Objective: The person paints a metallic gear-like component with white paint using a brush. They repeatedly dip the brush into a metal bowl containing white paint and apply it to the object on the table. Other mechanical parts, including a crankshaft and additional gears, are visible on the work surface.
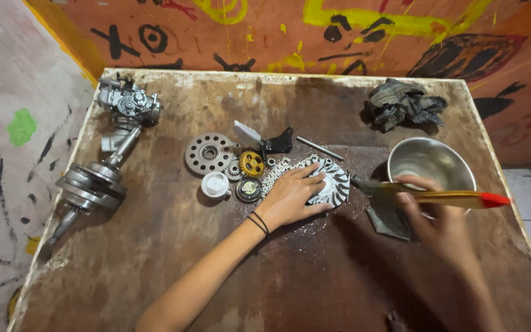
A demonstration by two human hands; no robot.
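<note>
My left hand (290,197) lies flat on a round finned metal disc (334,184) at the middle of the brown table (173,270), pressing it down. My right hand (437,224) grips a paintbrush with a yellow handle and red tip (456,198); its bristles reach toward the disc's right edge. The right hand is blurred. Just left of the disc lie a chain (278,172), a large gear (209,152), a small yellow gear (252,163), a white cap (215,184) and a dark round part (249,189).
A steel bowl (431,161) stands behind my right hand. A dark rag (404,103) lies at the back right. A crankshaft (90,181) and a carburettor (127,103) sit along the left edge. A black bracket (276,143) and a metal rod (319,148) lie behind the disc.
</note>
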